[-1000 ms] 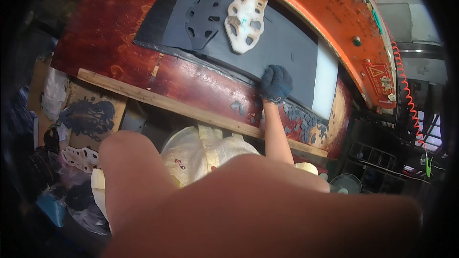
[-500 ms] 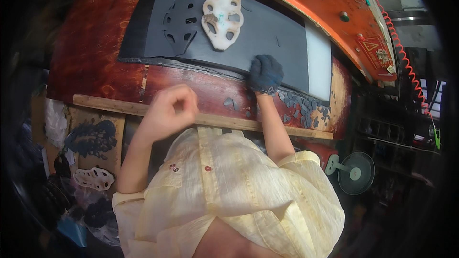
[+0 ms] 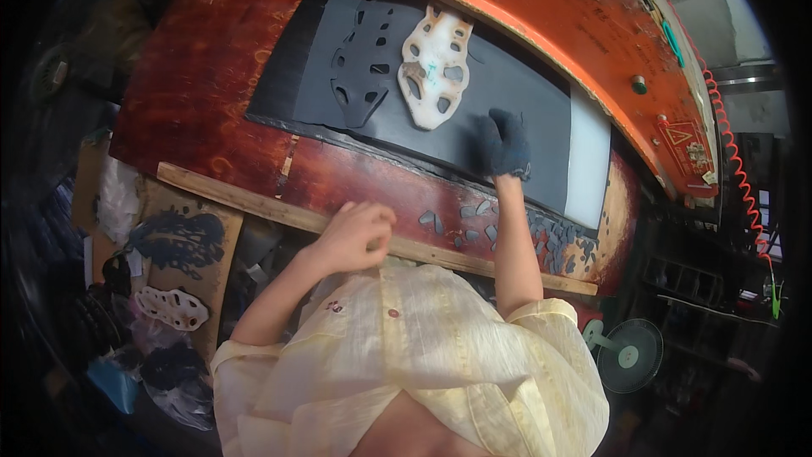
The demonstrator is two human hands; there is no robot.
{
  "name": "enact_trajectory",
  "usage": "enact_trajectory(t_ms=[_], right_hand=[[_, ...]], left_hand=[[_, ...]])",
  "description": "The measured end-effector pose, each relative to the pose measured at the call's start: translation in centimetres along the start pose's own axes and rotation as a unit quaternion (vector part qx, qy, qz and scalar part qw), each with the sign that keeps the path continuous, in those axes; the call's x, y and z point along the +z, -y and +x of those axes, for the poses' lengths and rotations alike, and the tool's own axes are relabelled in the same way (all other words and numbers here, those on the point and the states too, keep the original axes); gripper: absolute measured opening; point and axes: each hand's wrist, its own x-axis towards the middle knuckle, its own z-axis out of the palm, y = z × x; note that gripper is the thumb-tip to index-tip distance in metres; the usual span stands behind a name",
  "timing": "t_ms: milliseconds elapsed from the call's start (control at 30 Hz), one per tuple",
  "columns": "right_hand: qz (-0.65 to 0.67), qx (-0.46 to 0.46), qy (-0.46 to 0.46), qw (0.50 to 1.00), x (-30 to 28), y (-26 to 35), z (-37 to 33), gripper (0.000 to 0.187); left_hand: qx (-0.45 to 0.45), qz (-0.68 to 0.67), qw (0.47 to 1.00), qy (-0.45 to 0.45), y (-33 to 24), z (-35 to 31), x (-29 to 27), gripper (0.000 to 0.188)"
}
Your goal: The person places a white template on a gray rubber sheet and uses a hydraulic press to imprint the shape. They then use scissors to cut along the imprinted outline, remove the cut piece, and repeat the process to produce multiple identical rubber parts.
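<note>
My bare left hand point(image 3: 359, 235) hovers at the table's front edge with its fingers curled. Whether anything is inside it is hidden. My right hand point(image 3: 506, 148), in a dark knit glove, is over a dark grey sheet point(image 3: 529, 114), thumb and fingers apart, nothing visible between them. To its left on the sheet lies a white, stained template point(image 3: 430, 76) with several holes. Left of that, a matching pattern of holes and cuts shows in a dark grey piece point(image 3: 359, 72). Small grey scraps point(image 3: 554, 241) lie scattered on the red-brown table point(image 3: 203, 76) beside my right forearm.
A wooden strip point(image 3: 254, 195) edges the table's front. An orange machine beam point(image 3: 541, 8) spans the far side. White board point(image 3: 589, 148) shows at the sheet's right. At lower left, another white template point(image 3: 172, 309) lies near dark cut-outs point(image 3: 179, 241). A fan point(image 3: 628, 355) stands lower right.
The view has shifted, so the scene sits lower and farther right. My right hand has moved from the sheet's near edge farther over it, its fingers now apart. More scraps show on the table.
</note>
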Motion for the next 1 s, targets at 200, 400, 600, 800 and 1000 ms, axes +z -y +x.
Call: enact_trajectory(t_ms=[200,400,600,800,1000], right_hand=[[-0.059,0.012,0.073,0.996,3.4,6.9,8.1,0.083],[-0.176,0.075,0.199,0.961,8.8,10.3,9.5,0.1],[-0.056,0.238,0.273,0.93,8.0,12.1,8.6,0.094],[-0.197,0.056,0.164,0.965,5.5,13.6,6.4,0.088],[-0.155,-0.013,0.154,0.976,4.0,9.4,2.3,0.092]], left_hand=[[-0.093,-0.16,0.97,-0.158,4.6,4.2,-1.3,0.017],[-0.243,-0.241,0.915,-0.214,6.7,3.1,1.1,0.016],[-0.105,0.115,0.97,-0.186,4.4,-0.8,2.7,0.007],[-0.106,0.036,0.946,-0.304,2.8,-1.0,1.1,0.015],[-0.029,0.17,0.951,-0.258,0.7,4.3,0.8,0.056]])
